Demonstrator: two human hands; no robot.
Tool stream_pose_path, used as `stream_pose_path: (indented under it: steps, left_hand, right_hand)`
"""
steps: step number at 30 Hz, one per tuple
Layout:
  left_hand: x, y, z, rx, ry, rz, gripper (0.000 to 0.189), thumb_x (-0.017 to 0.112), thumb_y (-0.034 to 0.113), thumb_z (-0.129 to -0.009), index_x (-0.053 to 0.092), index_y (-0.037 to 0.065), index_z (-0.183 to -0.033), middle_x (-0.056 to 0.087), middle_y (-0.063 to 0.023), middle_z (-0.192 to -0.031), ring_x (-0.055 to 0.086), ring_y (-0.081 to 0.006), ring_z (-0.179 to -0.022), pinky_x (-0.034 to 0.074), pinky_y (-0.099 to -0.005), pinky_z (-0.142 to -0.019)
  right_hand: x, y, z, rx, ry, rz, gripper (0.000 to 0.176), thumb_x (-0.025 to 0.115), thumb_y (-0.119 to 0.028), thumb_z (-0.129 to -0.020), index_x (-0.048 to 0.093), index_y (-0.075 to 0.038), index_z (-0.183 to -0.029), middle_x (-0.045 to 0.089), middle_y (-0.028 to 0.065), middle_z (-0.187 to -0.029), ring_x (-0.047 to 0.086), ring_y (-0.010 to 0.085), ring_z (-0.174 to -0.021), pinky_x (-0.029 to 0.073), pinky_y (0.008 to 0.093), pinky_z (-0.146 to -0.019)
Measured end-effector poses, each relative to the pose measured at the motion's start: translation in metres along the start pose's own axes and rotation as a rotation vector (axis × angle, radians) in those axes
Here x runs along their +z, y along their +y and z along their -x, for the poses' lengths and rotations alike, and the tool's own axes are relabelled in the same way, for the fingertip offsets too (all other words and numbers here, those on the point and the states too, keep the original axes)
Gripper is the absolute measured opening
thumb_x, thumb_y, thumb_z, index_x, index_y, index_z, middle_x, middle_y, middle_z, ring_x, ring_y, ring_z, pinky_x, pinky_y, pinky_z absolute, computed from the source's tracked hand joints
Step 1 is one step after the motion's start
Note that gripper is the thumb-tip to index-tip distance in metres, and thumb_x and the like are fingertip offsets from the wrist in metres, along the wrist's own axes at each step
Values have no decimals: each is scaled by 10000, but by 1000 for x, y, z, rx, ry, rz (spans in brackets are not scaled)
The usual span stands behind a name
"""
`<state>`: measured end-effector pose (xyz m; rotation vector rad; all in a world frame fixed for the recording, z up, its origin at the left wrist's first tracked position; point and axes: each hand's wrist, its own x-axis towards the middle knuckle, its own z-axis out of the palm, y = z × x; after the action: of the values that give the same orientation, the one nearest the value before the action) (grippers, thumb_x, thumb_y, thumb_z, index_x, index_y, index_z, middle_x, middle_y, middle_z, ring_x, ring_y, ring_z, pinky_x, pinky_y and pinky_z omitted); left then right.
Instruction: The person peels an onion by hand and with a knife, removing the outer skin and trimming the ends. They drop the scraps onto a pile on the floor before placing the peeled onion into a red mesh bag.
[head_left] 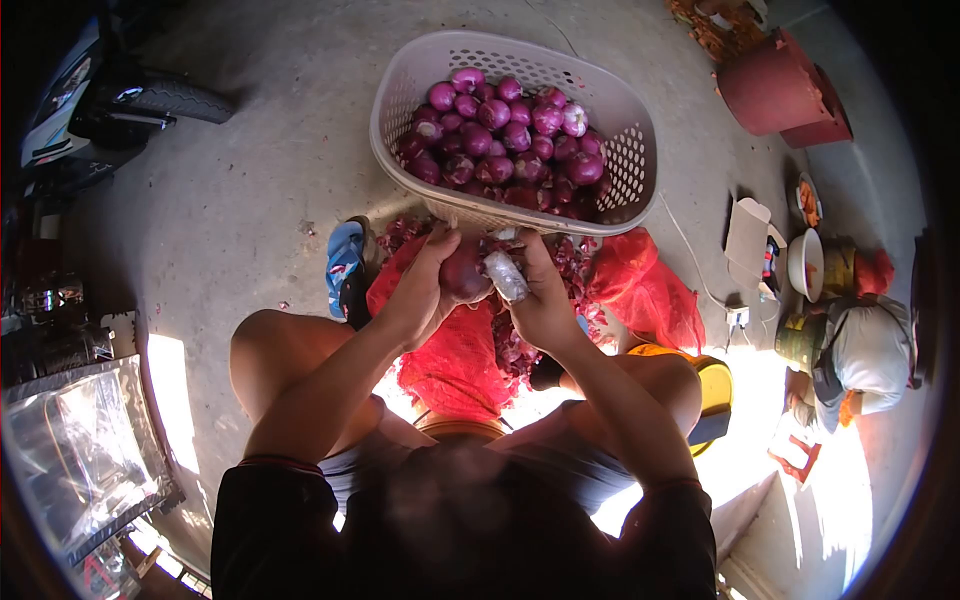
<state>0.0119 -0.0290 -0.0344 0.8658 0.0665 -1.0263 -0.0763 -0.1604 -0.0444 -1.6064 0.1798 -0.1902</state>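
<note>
My left hand (420, 290) grips a red onion (463, 274) in front of me. My right hand (540, 295) holds a small knife (505, 274), its shiny blade laid against the onion. Just beyond both hands stands a pale plastic basket (400, 90) filled with several peeled purple onions (505, 135). Below my hands lies a red mesh sack (455, 360), with purple onion skins (575, 260) scattered on it.
Bare concrete floor all around. A blue sandal (343, 262) lies left of the sack, and a yellow container (712, 385) sits by my right knee. Another person (865, 350) crouches at the right near bowls (805, 265). Red tubs (775, 85) stand far right; a motorbike wheel (175, 100) is far left.
</note>
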Motion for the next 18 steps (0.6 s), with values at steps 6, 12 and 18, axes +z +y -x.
stream_pose_path:
  steps: [6,12,18]
  left_hand:
    - [-5,10,5,-26,-72,33,484,493,199,-859,325,86,-1299,478,-72,-1210,540,-163,-1026,461,-310,-848]
    - [-13,8,8,-104,-36,-248,596,584,170,-804,303,-5,-1300,485,-151,-1186,512,-246,-1100,431,-364,-932]
    - [-14,1,9,139,-81,-1025,808,759,50,-618,321,49,-1298,434,-150,-1205,461,-214,-1143,418,-314,-928]
  right_hand:
    - [-17,6,-4,95,-73,-380,451,477,13,-904,316,-88,-1313,537,33,-948,507,75,-823,432,227,-730]
    - [-40,-21,-10,110,-283,83,342,547,-202,-910,447,-54,-1202,605,95,-890,595,190,-742,458,296,-722]
    - [-62,-41,-5,495,-529,929,583,494,-431,-891,333,-56,-1307,619,226,-996,601,357,-947,450,438,-801]
